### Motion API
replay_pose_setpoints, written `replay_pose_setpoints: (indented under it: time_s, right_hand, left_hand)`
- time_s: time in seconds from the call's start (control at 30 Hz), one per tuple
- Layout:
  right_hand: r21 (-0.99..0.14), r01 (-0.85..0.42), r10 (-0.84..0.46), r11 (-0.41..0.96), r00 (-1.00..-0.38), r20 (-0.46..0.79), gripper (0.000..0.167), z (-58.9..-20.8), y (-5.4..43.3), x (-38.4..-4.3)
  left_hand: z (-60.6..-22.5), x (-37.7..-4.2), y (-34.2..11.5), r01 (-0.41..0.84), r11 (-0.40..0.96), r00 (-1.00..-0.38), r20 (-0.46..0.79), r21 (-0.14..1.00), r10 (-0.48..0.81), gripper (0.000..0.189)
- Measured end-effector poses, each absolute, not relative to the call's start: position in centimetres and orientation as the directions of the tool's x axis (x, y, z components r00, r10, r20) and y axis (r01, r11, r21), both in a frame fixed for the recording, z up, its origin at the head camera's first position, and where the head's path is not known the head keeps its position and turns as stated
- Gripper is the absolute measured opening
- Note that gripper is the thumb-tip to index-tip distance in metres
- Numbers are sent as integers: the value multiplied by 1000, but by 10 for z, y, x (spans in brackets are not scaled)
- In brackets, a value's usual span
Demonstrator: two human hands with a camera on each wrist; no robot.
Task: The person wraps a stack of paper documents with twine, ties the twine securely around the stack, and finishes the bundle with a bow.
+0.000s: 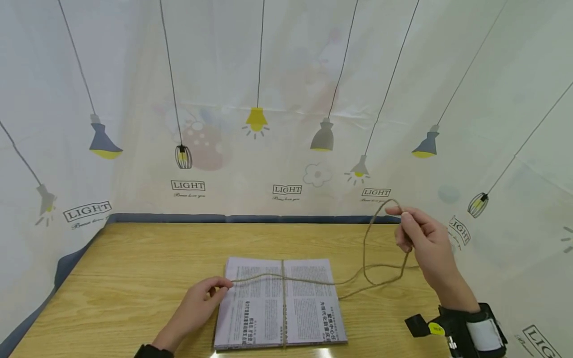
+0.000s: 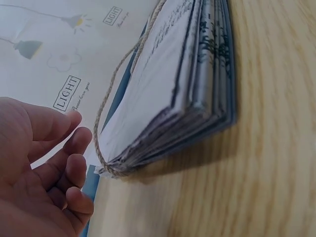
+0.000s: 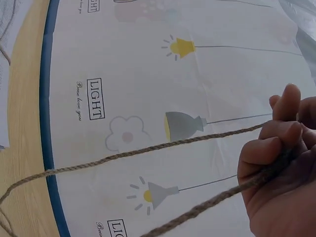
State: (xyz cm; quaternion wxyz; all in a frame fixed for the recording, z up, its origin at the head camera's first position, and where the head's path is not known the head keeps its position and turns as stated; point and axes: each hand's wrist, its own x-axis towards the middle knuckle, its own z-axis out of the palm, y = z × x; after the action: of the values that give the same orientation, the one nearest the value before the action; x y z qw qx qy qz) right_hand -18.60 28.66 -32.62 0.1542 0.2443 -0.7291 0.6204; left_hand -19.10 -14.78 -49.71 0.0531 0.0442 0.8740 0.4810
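A stack of newspapers lies on the table with twine running down its middle, front to back. A second length of the same twine crosses the top sideways and bends round the left edge. My left hand is beside that edge, its fingers loosely bent, fingertips close to the twine but not gripping it. Raised to the right of the stack, my right hand holds the twine between thumb and curled fingers. A loop hangs from it, and two strands leave the hand in the right wrist view.
The wooden table extends around the stack. Behind and on both sides hangs a pale sheet printed with lamps and the word LIGHT, its dark blue border along the table's back edge. A strapped black wrist device sits on the right forearm.
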Motion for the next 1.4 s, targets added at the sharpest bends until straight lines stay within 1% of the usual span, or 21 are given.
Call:
replay_pose_setpoints:
  time_s: [0.1, 0.27, 0.43, 0.67, 0.93, 1.07, 1.2, 1.3, 1.4]
  right_hand:
    - [-839, -529, -237, 126, -837, 493, 31, -330, 275, -185]
    - [-853, -486, -307, 188, -854, 419, 31, -336, 256, -184]
    - [-845, -477, -374, 242, -849, 372, 30, -341, 240, -183]
    - [-847, -481, -459, 228, -820, 343, 28, -343, 228, -180]
    - [-850, -491, -499, 192, -794, 346, 27, -343, 219, -178]
    - [-849, -494, -508, 185, -788, 348, 27, -345, 216, -178]
    - [-853, -489, -508, 184, -790, 344, 27, -347, 215, -178]
    - [-852, -496, -515, 167, -781, 353, 28, -348, 215, -179]
    - [-846, -515, -519, 139, -766, 381, 28, -348, 216, -179]
  left_hand:
    - [-494, -192, -144, 39, 539, -990, -40, 842, 135, 17]
    - [-485, -192, -135, 57, 537, -988, -30, 842, 150, 17]
    - [-476, -194, -125, 111, 498, -976, 0, 860, 218, 16]
    - [-463, -197, -109, 237, 423, -920, 62, 874, 387, 21]
    - [-448, -203, -68, 356, 418, -842, 92, 836, 532, 32]
    - [-446, -207, -43, 353, 394, -805, 61, 849, 590, 41]
    - [-448, -210, -23, 315, 372, -780, 14, 873, 626, 46]
    - [-450, -211, -12, 300, 335, -752, 5, 893, 659, 40]
    - [-451, -211, -5, 311, 304, -730, 21, 901, 684, 27]
